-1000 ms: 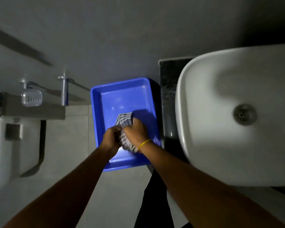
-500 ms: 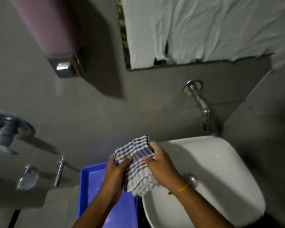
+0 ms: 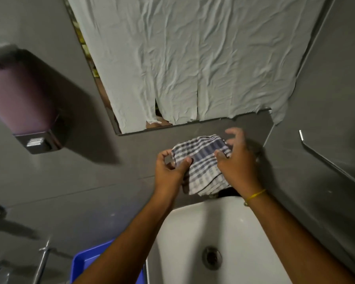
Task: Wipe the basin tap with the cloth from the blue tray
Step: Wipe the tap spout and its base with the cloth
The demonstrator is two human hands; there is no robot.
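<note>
Grey wall tiles (image 3: 111, 171) rise behind the white basin (image 3: 193, 232); left hand (image 3: 169, 171) and right hand (image 3: 236, 165) both clutch the checked cloth (image 3: 203, 160) above it.

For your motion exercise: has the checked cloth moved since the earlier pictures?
Yes. The checked cloth has gone from the blue tray up and right, above the basin rim.

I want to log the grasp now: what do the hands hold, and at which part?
Both hold the checked cloth: the left hand pinches its left edge, the right hand lies over its right side.
</note>
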